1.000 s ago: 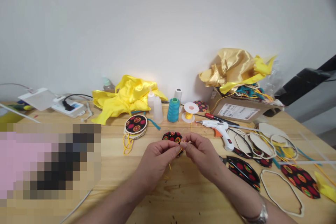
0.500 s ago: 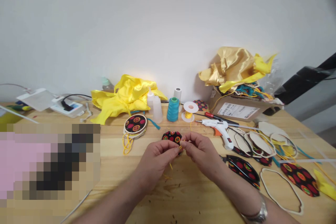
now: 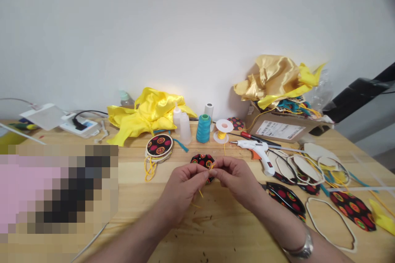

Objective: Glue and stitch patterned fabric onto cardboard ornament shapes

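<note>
My left hand [image 3: 189,181] and my right hand [image 3: 230,172] meet at the middle of the wooden table, thumbs and forefingers pinched together. Between the fingertips is a yellow cord [image 3: 212,167], gripped by both hands. Its loose end hangs below my left fingers. Just behind the fingertips lies a black patterned fabric piece [image 3: 200,159] with red and orange round motifs, partly hidden by my hands. Beyond it stand a teal thread cone [image 3: 203,129] and a white spool with yellow cord [image 3: 224,131].
A white glue gun [image 3: 257,148] lies right of my hands, near wooden frames [image 3: 331,224] and patterned fabric [image 3: 353,210]. A round fabric-covered piece [image 3: 159,146] is at left. Yellow satin [image 3: 145,113], squeeze bottles [image 3: 185,129] and a cardboard box [image 3: 277,125] stand along the wall.
My fingertips have drawn closer together on the yellow cord, with the right thumb and forefinger shifting slightly left. Everything else on the table stays put.
</note>
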The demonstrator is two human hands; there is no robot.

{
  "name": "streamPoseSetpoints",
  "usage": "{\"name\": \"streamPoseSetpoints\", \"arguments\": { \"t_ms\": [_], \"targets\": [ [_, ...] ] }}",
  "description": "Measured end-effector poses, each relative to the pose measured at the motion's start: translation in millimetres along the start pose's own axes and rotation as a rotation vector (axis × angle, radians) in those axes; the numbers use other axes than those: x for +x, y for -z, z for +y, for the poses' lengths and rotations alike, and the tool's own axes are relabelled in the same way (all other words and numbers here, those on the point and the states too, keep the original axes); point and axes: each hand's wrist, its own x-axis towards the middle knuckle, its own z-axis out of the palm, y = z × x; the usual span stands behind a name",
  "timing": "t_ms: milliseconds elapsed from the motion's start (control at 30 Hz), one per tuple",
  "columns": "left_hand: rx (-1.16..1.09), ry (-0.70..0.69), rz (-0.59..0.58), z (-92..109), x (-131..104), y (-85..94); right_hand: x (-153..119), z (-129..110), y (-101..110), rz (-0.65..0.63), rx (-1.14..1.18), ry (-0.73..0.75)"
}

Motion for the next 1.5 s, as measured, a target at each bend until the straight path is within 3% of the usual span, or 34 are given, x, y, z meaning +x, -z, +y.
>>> {"name": "streamPoseSetpoints", "arguments": {
  "t_ms": [333, 633, 867, 1100, 1200, 1400, 1500],
  "targets": [
    [0.103, -0.047, 0.005, 2.4, -0.1, 0.9, 0.1, -5.0, 4.8, -0.008, -0.190, 0.103],
    [0.281, -0.300, 0.055, 1.7, 5.5, 6.6, -0.6, -6.2, 7.8, 0.155, -0.458, 0.211],
    [0.406, -0.413, 0.005, -9.8, 3.5, 0.4, 1.7, -4.4, 7.5, 0.096, -0.248, 0.104],
    [0.424, -0.417, -0.046, -15.7, 1.2, -0.8, -1.2, -8.8, 0.6, -0.054, 0.216, -0.095],
    [0.378, -0.393, -0.074, -12.1, 0.3, -1.2, -1.8, -9.7, 0.5, -0.099, 0.302, -0.134],
    [-0.002, -0.207, -0.129, -5.7, -0.7, -1.8, -0.4, -6.8, 4.2, -0.068, 0.083, -0.076],
    [-0.043, -0.177, -0.127, -5.8, 0.1, -2.0, -0.3, -5.5, 4.6, -0.058, -0.077, 0.006]
  ]
}}
